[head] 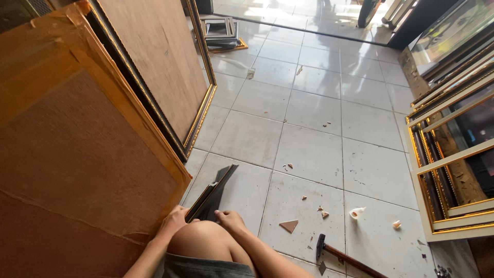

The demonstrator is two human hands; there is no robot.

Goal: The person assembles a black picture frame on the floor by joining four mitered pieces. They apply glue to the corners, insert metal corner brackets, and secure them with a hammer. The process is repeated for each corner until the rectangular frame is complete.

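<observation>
At the bottom centre of the head view, both hands grip a short length of dark frame moulding [213, 195] with a gold edge. The left hand [174, 220] is closed around its near end at the left edge; the right hand [230, 220] is closed on the same end from the right, fingers curled over the top. A bare knee [203, 239] sits directly below, between the two forearms.

Position: the moulding runs from the hands toward 1 o'clock, its far end resting on or just above the tiled floor [309, 149]; contact cannot be confirmed.

Risks, as judged:
- The far end of the moulding looks broken and jagged; a slip of either hand could scrape fingers or the knee.
- Chips and fragments [289, 225] lie scattered on the tiles at 3 o'clock from the hands, a hazard to bare skin.
- A hammer [339, 255] lies at 4 o'clock, near the right forearm; an elbow movement could knock it.
- Large framed panels [82, 144] lean close at 9 to 11 o'clock; a jolt could shift them onto the left arm.
</observation>
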